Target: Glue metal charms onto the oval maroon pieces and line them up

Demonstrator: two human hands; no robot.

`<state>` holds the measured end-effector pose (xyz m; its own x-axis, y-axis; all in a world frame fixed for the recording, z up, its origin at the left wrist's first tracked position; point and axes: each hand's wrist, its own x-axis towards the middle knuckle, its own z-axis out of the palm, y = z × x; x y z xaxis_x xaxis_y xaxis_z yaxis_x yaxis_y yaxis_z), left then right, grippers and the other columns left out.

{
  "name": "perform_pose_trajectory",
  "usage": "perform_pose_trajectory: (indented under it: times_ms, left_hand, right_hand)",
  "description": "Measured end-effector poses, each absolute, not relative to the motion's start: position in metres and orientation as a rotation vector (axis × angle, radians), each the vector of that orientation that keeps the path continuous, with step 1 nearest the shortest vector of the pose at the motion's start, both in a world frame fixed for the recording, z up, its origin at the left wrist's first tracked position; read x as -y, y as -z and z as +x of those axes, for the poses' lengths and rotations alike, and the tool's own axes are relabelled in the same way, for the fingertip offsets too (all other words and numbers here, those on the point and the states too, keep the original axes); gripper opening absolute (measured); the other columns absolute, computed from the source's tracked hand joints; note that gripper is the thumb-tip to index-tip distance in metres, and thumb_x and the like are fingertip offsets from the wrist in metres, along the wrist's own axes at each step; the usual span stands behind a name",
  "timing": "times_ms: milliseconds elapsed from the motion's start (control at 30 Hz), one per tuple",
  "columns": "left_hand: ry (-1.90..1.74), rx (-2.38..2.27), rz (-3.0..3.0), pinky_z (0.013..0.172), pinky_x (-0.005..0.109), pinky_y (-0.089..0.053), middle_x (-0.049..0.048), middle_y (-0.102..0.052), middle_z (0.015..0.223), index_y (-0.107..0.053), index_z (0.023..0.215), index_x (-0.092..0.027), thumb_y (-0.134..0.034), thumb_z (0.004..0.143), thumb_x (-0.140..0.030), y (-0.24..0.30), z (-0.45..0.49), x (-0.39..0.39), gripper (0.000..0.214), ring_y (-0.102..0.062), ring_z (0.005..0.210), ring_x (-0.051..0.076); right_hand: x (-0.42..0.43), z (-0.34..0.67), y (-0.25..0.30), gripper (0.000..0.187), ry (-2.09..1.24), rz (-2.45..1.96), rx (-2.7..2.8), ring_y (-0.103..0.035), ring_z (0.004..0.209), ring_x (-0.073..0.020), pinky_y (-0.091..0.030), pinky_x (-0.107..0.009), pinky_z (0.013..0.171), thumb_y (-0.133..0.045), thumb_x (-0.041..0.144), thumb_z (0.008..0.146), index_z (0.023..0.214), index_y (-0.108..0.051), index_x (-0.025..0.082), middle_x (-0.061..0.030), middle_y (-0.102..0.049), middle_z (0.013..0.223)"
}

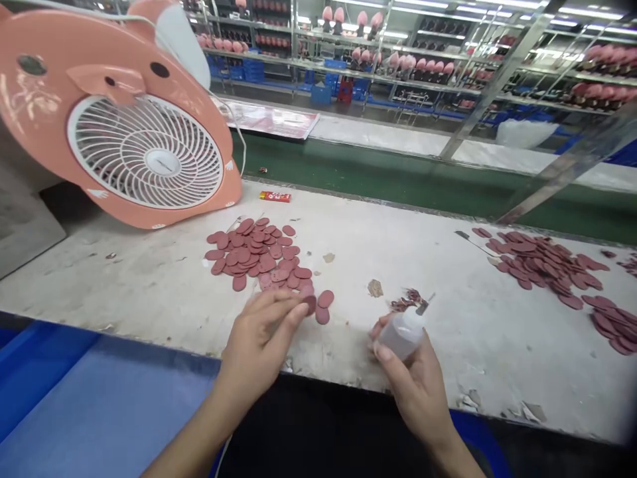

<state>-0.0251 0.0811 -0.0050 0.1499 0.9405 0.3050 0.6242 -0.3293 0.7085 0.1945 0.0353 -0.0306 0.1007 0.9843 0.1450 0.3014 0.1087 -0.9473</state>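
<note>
Left hand (259, 338): thumb and fingertips pressed together, apparently pinching one thin maroon oval pad (310, 304) near its edge, most of the pad showing past the fingertips. Right hand (415, 388): fingers wrapped around a translucent plastic squeeze bottle (401, 335), tilted, metal needle tip (424, 306) angled up, away from the left hand. Pad and bottle near each other, not touching. Fill level: can't tell.

Just beyond the left hand: two loose ovals (325, 299), then an overlapping heap of matching pads (253, 252) on the counter (124, 285). Just beyond the right hand: small clump of maroon scraps (409, 300). Well right of the right hand: larger spread of pads (547, 265), thin blade (465, 236) at its left edge. Far beyond the left hand: red-and-yellow packet (275, 196), pink pig-shaped fan (144, 149).

Handling, by look: pads light, thin, probably a little flexible; best taken by edge pinch, top ones first. Bottle light, likely soft-walled; best held around the body, fingers clear of the needle.
</note>
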Motion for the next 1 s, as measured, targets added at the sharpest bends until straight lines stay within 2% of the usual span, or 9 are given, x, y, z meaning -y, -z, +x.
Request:
perform_pose_trajectory:
  times_ms: [67, 133, 267, 433, 600, 733, 833, 900, 1000]
  left_hand:
    - [-0.957, -1.371, 1.636, 0.066, 0.026, -0.049, 0.0026, -0.070, 0.075, -0.072, 0.079, -0.019, -0.051, 0.094, -0.039, -0.003, -0.019, -0.068, 0.033, -0.063, 0.072, 0.017]
    - [-0.862, -1.224, 1.262, 0.055, 0.022, -0.045, 0.0001, -0.066, 0.062, -0.071, 0.071, -0.019, -0.056, 0.089, -0.045, -0.009, -0.012, -0.055, 0.035, -0.058, 0.059, 0.014]
    - [-0.700, -1.069, 1.059, 0.056, 0.020, -0.045, 0.0025, -0.072, 0.069, -0.078, 0.075, -0.020, -0.063, 0.086, -0.045, -0.009, 0.000, -0.034, 0.030, -0.060, 0.062, 0.013]
    - [-0.633, -0.865, 0.733, 0.056, 0.016, -0.049, 0.0031, -0.074, 0.071, -0.079, 0.077, -0.021, -0.073, 0.078, -0.042, 0.002, 0.011, -0.017, 0.022, -0.066, 0.065, 0.012]
    - [-0.664, -0.652, 0.470, 0.043, 0.011, -0.050, 0.0056, -0.071, 0.073, -0.078, 0.078, -0.015, -0.080, 0.069, -0.044, 0.020, 0.018, -0.006, 0.031, -0.061, 0.058, 0.008]
    - [-0.686, -0.595, 0.396, 0.040, 0.012, -0.051, 0.0056, -0.068, 0.069, -0.076, 0.076, -0.013, -0.082, 0.065, -0.047, 0.027, 0.018, 0.002, 0.036, -0.057, 0.054, 0.007]
    - [-0.693, -0.544, 0.331, 0.039, 0.011, -0.050, 0.0058, -0.067, 0.066, -0.076, 0.081, -0.012, -0.083, 0.063, -0.049, 0.032, 0.014, 0.007, 0.041, -0.057, 0.052, 0.006]
    - [-0.728, -0.525, 0.287, 0.040, 0.011, -0.051, 0.0053, -0.067, 0.069, -0.076, 0.084, -0.014, -0.082, 0.064, -0.050, 0.035, 0.011, 0.010, 0.042, -0.058, 0.055, 0.007]
    - [-0.810, -0.518, 0.242, 0.041, 0.012, -0.053, 0.0034, -0.066, 0.074, -0.074, 0.083, -0.016, -0.079, 0.068, -0.050, 0.039, 0.007, 0.012, 0.038, -0.058, 0.059, 0.007]
  right_hand:
    - [-0.029, 0.193, 0.024, 0.020, -0.986, -1.313, 1.303, -0.054, 0.064, -0.0134, -0.047, -0.026, 0.058, -0.056, 0.040, 0.091, 0.102, -0.051, 0.024, 0.0014, -0.057, 0.083]
    - [-0.027, 0.189, 0.014, 0.020, -1.103, -1.265, 1.243, -0.051, 0.060, -0.0104, -0.044, -0.022, 0.055, -0.063, 0.038, 0.087, 0.095, -0.052, 0.023, 0.0032, -0.056, 0.077]
    - [-0.027, 0.182, -0.001, 0.028, -1.364, -1.150, 1.157, -0.058, 0.063, -0.0118, -0.049, -0.024, 0.059, -0.074, 0.037, 0.079, 0.090, -0.053, 0.022, 0.0008, -0.061, 0.080]
    - [-0.017, 0.181, -0.004, 0.029, -1.623, -1.033, 1.037, -0.060, 0.058, -0.0090, -0.049, -0.020, 0.053, -0.073, 0.034, 0.080, 0.090, -0.049, 0.023, 0.0029, -0.062, 0.078]
    - [-0.003, 0.176, -0.006, 0.031, -1.709, -1.080, 0.911, -0.058, 0.052, -0.0068, -0.045, -0.018, 0.050, -0.075, 0.037, 0.079, 0.087, -0.049, 0.023, 0.0042, -0.061, 0.077]
    - [0.003, 0.172, -0.008, 0.033, -1.556, -1.287, 1.010, -0.058, 0.056, -0.0095, -0.046, -0.021, 0.053, -0.075, 0.045, 0.077, 0.086, -0.053, 0.022, 0.0020, -0.059, 0.076]
    - [0.004, 0.179, -0.004, 0.043, -1.386, -1.386, 0.997, -0.051, 0.058, -0.0107, -0.042, -0.021, 0.051, -0.073, 0.055, 0.075, 0.099, -0.051, 0.026, 0.0020, -0.058, 0.075]
    - [0.006, 0.188, 0.000, 0.057, -1.387, -1.391, 0.920, -0.048, 0.056, -0.0118, -0.039, -0.021, 0.048, -0.068, 0.063, 0.075, 0.115, -0.041, 0.031, 0.0027, -0.058, 0.075]
    - [0.010, 0.204, 0.003, 0.066, -1.394, -1.444, 0.862, -0.048, 0.057, -0.0131, -0.040, -0.022, 0.049, -0.072, 0.057, 0.075, 0.123, -0.031, 0.037, 0.0011, -0.061, 0.082]
